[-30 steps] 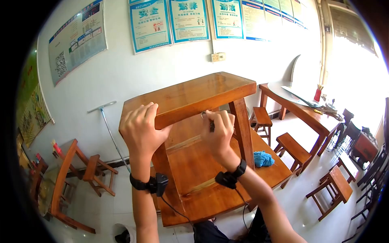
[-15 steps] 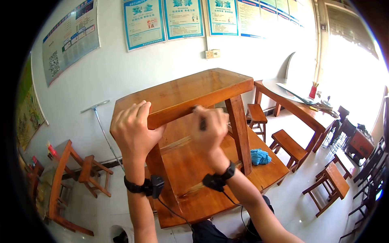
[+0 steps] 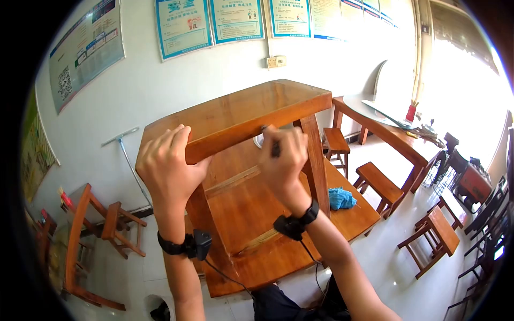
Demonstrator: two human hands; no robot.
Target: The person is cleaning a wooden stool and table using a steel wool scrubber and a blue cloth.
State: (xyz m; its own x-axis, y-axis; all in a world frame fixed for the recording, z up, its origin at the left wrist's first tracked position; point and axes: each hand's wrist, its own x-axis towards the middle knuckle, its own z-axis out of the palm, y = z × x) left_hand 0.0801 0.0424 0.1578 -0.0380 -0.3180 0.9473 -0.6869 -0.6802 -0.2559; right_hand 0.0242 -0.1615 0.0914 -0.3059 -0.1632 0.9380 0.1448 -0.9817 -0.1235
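Note:
A brown varnished wooden stool [image 3: 235,113] stands on a wooden table [image 3: 350,222]. At the stool's left end, my left hand [image 3: 168,159] grips the seat, its fingers over the top and the thumb at the front edge. My right hand [image 3: 286,155] is closed around a small black tool [image 3: 276,148]; its tip is close to the lower front edge of the seat, and its kind is mostly hidden by my fingers. Right of the stool's right leg [image 3: 316,166] lies a crumpled blue cloth [image 3: 341,198].
Several low stools [image 3: 379,182] are on the tiled floor at the right, near another table [image 3: 383,128] with a red cup [image 3: 412,111] on it. A long-handled squeegee [image 3: 131,165] leans against the wall. Posters [image 3: 238,21] hang above a socket [image 3: 276,61].
My right hand has shifted a little to the right along the seat's front edge, still holding the black tool. My left hand keeps its hold. The view has tilted slightly.

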